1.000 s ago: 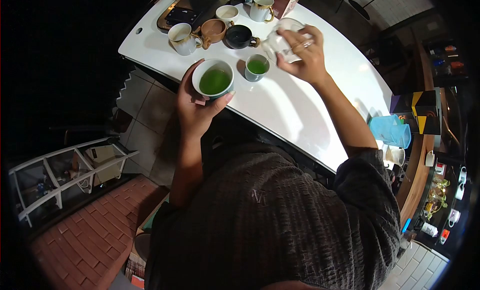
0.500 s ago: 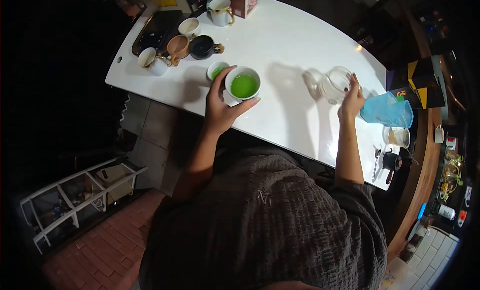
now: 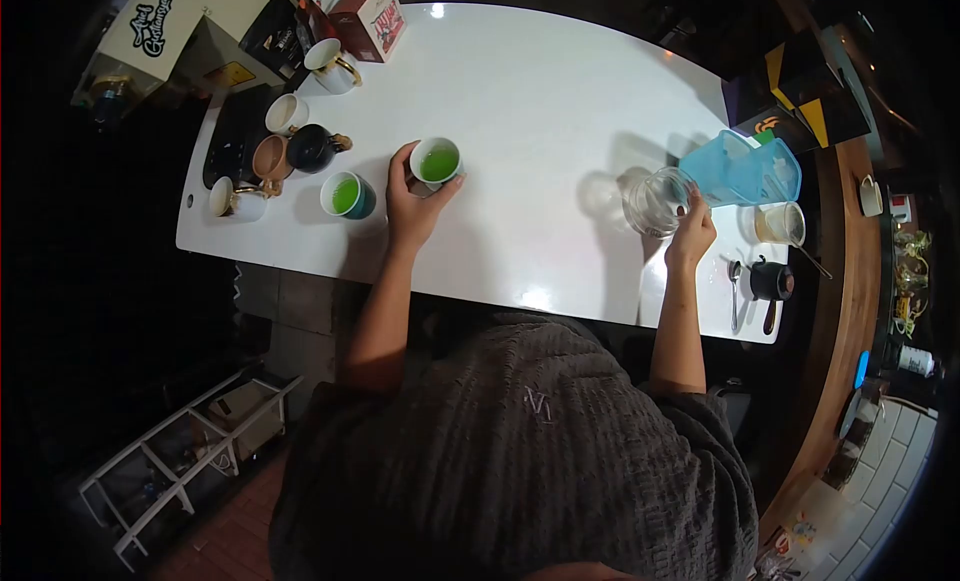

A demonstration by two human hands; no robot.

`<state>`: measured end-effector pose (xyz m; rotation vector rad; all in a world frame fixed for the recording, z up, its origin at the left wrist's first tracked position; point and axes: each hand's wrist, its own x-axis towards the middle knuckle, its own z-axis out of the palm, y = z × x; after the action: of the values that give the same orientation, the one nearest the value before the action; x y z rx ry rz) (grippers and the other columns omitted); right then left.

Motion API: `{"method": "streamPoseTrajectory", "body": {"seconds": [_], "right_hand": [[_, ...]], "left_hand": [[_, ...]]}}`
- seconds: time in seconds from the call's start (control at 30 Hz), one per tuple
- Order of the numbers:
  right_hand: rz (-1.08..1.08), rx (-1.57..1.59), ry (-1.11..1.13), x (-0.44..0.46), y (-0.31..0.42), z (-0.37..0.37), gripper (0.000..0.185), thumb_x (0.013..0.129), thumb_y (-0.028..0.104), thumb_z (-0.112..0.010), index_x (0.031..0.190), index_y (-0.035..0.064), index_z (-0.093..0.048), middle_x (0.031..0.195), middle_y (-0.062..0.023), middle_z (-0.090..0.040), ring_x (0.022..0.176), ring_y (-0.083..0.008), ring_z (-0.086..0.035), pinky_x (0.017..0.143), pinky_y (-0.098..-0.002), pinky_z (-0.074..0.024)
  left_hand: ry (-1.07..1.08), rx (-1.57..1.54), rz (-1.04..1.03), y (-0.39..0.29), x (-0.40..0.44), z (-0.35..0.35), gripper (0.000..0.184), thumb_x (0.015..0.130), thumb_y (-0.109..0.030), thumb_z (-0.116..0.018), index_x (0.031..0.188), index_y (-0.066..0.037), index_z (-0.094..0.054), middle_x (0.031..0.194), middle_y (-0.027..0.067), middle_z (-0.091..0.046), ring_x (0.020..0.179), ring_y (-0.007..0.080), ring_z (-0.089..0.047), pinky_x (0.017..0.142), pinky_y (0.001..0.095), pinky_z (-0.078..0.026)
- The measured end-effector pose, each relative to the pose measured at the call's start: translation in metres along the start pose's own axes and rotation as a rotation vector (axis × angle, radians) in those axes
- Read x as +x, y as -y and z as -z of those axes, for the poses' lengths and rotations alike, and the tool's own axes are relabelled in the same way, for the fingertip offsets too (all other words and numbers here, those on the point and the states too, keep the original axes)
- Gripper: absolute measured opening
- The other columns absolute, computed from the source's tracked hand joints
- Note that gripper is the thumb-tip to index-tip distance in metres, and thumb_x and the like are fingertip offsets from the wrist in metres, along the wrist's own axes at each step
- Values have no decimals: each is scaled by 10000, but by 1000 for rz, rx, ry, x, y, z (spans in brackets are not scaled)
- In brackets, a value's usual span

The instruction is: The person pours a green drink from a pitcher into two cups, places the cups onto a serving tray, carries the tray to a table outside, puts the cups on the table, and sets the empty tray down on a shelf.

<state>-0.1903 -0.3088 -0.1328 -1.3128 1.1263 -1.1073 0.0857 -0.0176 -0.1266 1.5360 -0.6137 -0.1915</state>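
Observation:
My left hand [image 3: 412, 209] is wrapped round a cup of green liquid [image 3: 437, 163], thumb on the near side. Whether the cup's base touches the table cannot be made out. To its left a second cup [image 3: 349, 196], blue-green outside, stands upright with green liquid in it. On the right, my right hand [image 3: 690, 233] grips a clear glass jug [image 3: 652, 203] at its right side; the glass looks empty. A light blue plastic pitcher [image 3: 740, 171] is just beyond that hand.
Several mugs, among them a black mug [image 3: 312, 149] and a brown mug [image 3: 271, 158], stand at the table's left end near a red-brown box [image 3: 368, 21]. A spoon [image 3: 735, 293], a small black pot [image 3: 770, 279] and a beige-filled cup [image 3: 778, 224] lie along the right edge.
The view has shifted. The cup in my left hand now stands farther from the second cup, which shows fully. My right hand has brought the glass jug closer to the blue pitcher.

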Motion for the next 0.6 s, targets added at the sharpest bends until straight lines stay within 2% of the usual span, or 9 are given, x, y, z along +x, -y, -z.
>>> {"method": "streamPoseTrajectory", "body": {"seconds": [0.13, 0.27, 0.4, 0.53, 0.6], "right_hand": [[-40, 43, -14, 5, -8, 14, 386, 975, 281, -566, 1159, -43, -663, 1194, -102, -648, 1200, -208, -564, 953, -392, -452], [-63, 65, -4, -2, -9, 22, 405, 967, 286, -560, 1180, -42, -665, 1231, -124, -633, 1173, -217, -567, 978, -382, -447], [-90, 103, -46, -11, -5, 23, 390, 978, 273, -547, 1179, -39, -667, 1232, -105, -634, 1185, -191, -553, 939, -346, -462], [-111, 126, -60, -13, -6, 29, 372, 991, 253, -533, 1189, -33, -663, 1236, -102, -634, 1161, -170, -563, 938, -299, -448], [-96, 128, -65, -12, -9, 33, 392, 986, 260, -534, 1192, -55, -647, 1233, -116, -634, 1144, -181, -569, 902, -316, -465]], "left_hand": [[-21, 2, 9, 8, 7, -4, 653, 736, -59, -833, 1271, -26, -459, 1169, 116, -584, 1087, 197, -600, 936, 325, -505], [-38, -37, 47, 10, 9, -6, 661, 744, -57, -828, 1277, -17, -439, 1173, 115, -584, 1061, 189, -614, 905, 312, -519], [-60, -53, 54, 12, 12, -5, 661, 751, -51, -821, 1281, -9, -427, 1176, 108, -583, 1052, 179, -614, 892, 304, -524], [-36, -71, 67, 8, 16, -2, 675, 751, -55, -822, 1288, -9, -416, 1185, 110, -577, 1060, 183, -609, 905, 305, -518], [-34, -55, 64, 10, 18, -2, 709, 755, -78, -826, 1311, -6, -392, 1216, 123, -563, 1092, 197, -596, 933, 318, -503]]}}
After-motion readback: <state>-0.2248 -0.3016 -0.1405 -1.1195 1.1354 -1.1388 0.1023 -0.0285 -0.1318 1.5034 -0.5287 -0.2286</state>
